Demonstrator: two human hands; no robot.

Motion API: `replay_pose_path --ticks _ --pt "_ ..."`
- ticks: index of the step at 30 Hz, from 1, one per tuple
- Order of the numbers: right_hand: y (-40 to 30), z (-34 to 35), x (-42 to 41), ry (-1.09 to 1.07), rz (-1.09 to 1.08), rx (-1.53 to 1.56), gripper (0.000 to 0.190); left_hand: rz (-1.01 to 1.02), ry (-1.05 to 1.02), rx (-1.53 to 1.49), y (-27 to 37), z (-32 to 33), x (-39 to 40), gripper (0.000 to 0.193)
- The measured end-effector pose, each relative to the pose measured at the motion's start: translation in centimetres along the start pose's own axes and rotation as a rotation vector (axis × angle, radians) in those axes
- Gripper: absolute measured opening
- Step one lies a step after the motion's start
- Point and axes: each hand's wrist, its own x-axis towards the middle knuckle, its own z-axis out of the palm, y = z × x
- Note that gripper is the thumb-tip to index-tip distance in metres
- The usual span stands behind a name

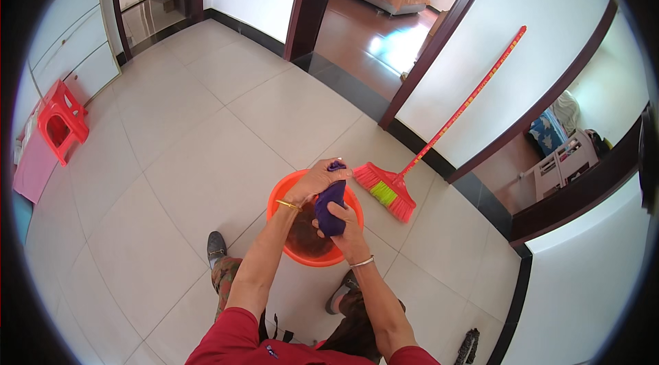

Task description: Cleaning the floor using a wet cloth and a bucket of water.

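Note:
A bunched purple cloth (331, 208) is held in both hands above an orange plastic basin (275, 205). My left hand (318, 180) grips the cloth's upper end, its thumb pointing right. Lower down, my right hand (347, 228) has its fingers wrapped around the other end. Inside the basin, murky brownish water (306, 236) shows beneath the cloth. The basin stands on the tiled floor between and just ahead of my feet.
A broom (386, 187) with red and yellow-green bristles leans on the wall right of the basin. Red plastic stools (64, 120) stand far left by a white drawer cabinet (69, 41). Doorways open ahead and right; a dark object (467, 345) lies at lower right.

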Motion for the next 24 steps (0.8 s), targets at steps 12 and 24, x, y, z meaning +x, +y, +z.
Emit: replay_pose_path --ticks 12,24 --pt "8.6 -9.1 6.4 0.365 -0.287 -0.679 0.039 0.205 0.194 0.905 -10.3 0.8 2.3 0.03" --pt "10.7 -10.3 6.1 0.46 -0.457 -1.285 0.047 0.081 0.243 1.15 -13.2 1.8 0.7 0.019"
